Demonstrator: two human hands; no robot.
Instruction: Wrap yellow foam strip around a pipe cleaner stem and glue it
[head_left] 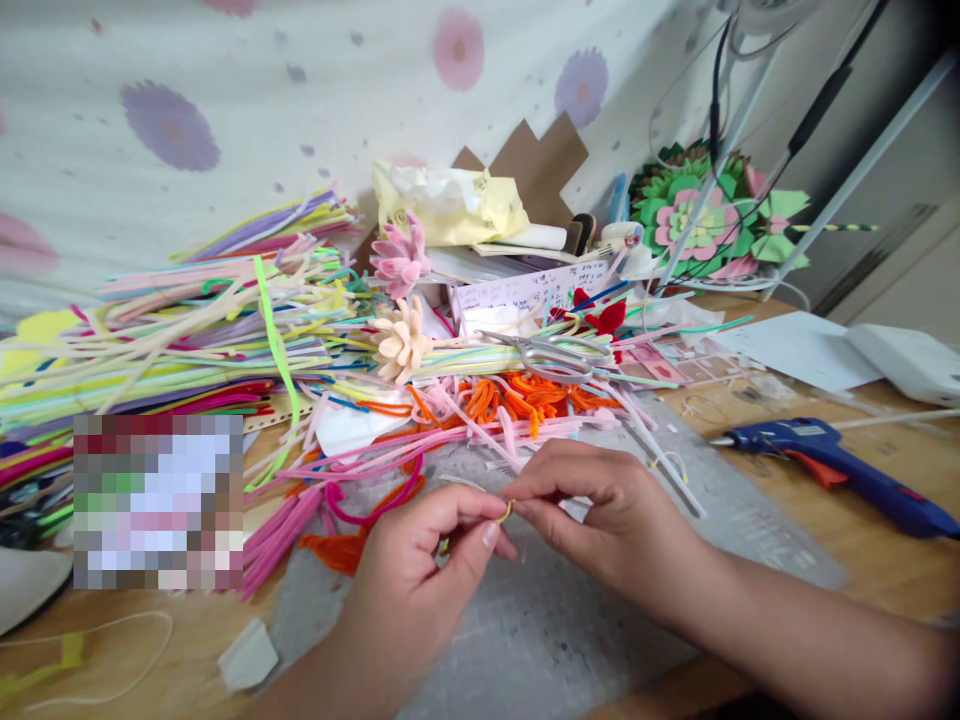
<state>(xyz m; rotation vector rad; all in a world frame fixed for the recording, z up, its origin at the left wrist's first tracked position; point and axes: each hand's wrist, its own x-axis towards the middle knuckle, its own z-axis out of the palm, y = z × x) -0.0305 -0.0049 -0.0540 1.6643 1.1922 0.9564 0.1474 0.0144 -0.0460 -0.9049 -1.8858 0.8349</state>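
Note:
Over the grey cutting mat [570,640], my left hand [427,560] pinches a small yellow-green piece [507,511], which looks like a bent pipe cleaner. The fingertips of my right hand [600,500] close on the same piece from the right, and the two hands nearly touch. Most of the piece is hidden by the fingers. Just beyond the hands lie pink pipe cleaners [450,437] and orange looped ones [532,395]. Metal scissors [559,357] rest on top of the pile behind them.
A blue glue gun [847,465] lies at the right. Bundles of coloured pipe cleaners [172,330] fill the left. Pink [400,255] and cream [401,340] fuzzy flowers stand mid-table. Green paper flowers [697,215] and a metal stand [720,150] are at the back right.

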